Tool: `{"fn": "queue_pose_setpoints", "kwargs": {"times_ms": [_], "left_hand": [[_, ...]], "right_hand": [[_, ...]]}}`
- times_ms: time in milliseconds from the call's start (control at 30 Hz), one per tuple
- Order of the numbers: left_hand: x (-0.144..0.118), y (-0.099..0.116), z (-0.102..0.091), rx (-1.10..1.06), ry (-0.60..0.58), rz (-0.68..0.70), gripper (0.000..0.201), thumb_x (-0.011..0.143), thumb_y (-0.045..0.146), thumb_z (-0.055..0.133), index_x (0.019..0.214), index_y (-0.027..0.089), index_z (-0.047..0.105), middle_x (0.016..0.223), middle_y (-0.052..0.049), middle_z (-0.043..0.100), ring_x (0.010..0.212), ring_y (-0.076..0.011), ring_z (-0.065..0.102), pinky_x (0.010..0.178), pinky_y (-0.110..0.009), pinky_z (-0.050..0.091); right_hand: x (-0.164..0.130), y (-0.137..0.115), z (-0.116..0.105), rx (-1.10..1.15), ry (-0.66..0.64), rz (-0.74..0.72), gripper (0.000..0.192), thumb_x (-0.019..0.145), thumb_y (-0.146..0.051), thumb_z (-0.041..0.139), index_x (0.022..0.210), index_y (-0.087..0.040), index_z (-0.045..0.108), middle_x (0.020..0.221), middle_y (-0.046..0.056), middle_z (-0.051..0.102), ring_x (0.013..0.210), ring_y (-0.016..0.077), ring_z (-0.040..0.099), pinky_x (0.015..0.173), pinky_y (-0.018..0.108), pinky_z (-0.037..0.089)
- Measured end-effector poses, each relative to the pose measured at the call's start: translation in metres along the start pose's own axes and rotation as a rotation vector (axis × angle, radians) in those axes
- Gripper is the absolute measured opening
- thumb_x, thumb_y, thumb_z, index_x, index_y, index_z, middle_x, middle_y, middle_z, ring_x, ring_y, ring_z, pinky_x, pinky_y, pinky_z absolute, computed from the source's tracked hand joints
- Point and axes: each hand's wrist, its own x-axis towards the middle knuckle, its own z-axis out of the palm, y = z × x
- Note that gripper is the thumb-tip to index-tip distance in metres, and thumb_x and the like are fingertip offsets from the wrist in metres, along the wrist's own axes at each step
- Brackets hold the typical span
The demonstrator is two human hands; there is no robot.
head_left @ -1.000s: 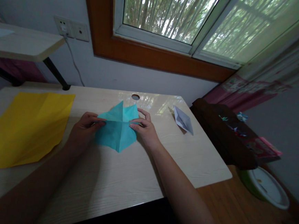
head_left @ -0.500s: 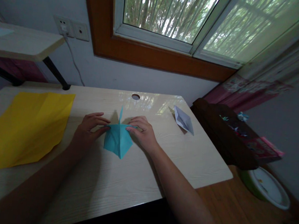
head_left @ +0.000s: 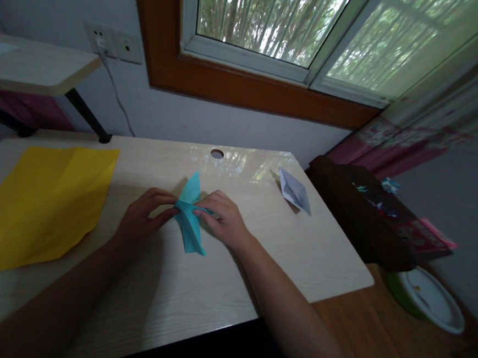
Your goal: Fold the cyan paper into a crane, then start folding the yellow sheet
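Under both sets of fingers, a pale wood-grain tabletop (head_left: 197, 286), running wide to either side and back to the wall below the window (head_left: 276, 22). Well out from the left fingers, toward the left edge, a big creased yellow sheet (head_left: 38, 202) lying flat. Well out from the right fingers, off the tabletop's right end, a dark wooden side table (head_left: 364, 216) and, lower down, a green-rimmed bowl (head_left: 428, 298). Out past the right fingers toward the far right corner, a small white folded paper boat (head_left: 295, 191), apart from both hands. Just beyond the fingertips, near the far edge, a round cable hole (head_left: 216, 153). Between the two sets of fingers, a folded teal paper (head_left: 191, 219), narrowed to a slim shape, one point sticking up beyond the fingertips, the other resting on the tabletop nearer the wrists. Left hand (head_left: 143, 215) curled in from the left, fingertips pinching the paper's middle. Right hand (head_left: 223, 216) curled in from the right, fingertips pressed on the same fold, nearly meeting the left ones
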Motion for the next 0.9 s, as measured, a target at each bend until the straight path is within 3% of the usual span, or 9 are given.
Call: {"fn": "queue_pose_setpoints", "kwargs": {"times_ms": [200,500,700,900], "left_hand": [[-0.003,0.009,-0.001,0.015,-0.021,-0.007,0.012,0.095,0.032,0.066,0.102,0.025,0.072,0.115,-0.005,0.076,0.104,-0.0209,0.072,0.092,-0.035,0.057],[-0.008,0.016,0.002,0.139,-0.015,0.012,0.013,0.095,0.031,0.063,0.102,0.023,0.071,0.109,-0.005,0.08,0.097,-0.0205,0.076,0.083,-0.03,0.06],[-0.008,0.02,0.0,0.198,0.04,-0.143,0.018,0.093,0.038,0.063,0.099,0.024,0.072,0.099,-0.003,0.081,0.089,-0.0211,0.077,0.081,-0.031,0.059],[-0.012,0.02,0.0,0.084,0.085,-0.269,0.019,0.089,0.043,0.069,0.095,0.025,0.071,0.089,-0.001,0.079,0.079,-0.02,0.075,0.072,-0.03,0.058]], "right_hand": [[0.002,-0.004,0.002,-0.083,0.011,-0.147,0.012,0.101,-0.028,0.059,0.104,-0.021,0.069,0.094,0.006,0.074,0.087,0.0198,0.063,0.082,0.037,0.05],[0.004,-0.01,0.006,-0.124,0.062,-0.173,0.016,0.099,-0.033,0.063,0.109,-0.021,0.066,0.097,0.006,0.073,0.09,0.0206,0.063,0.084,0.038,0.05],[0.006,-0.013,0.006,-0.146,0.164,-0.211,0.005,0.098,-0.025,0.064,0.1,-0.022,0.066,0.092,0.006,0.071,0.088,0.0204,0.063,0.082,0.039,0.051],[0.004,-0.022,-0.002,-0.058,0.182,-0.137,0.005,0.096,-0.023,0.064,0.1,-0.024,0.066,0.126,0.011,0.063,0.118,0.0235,0.061,0.099,0.045,0.054]]}}
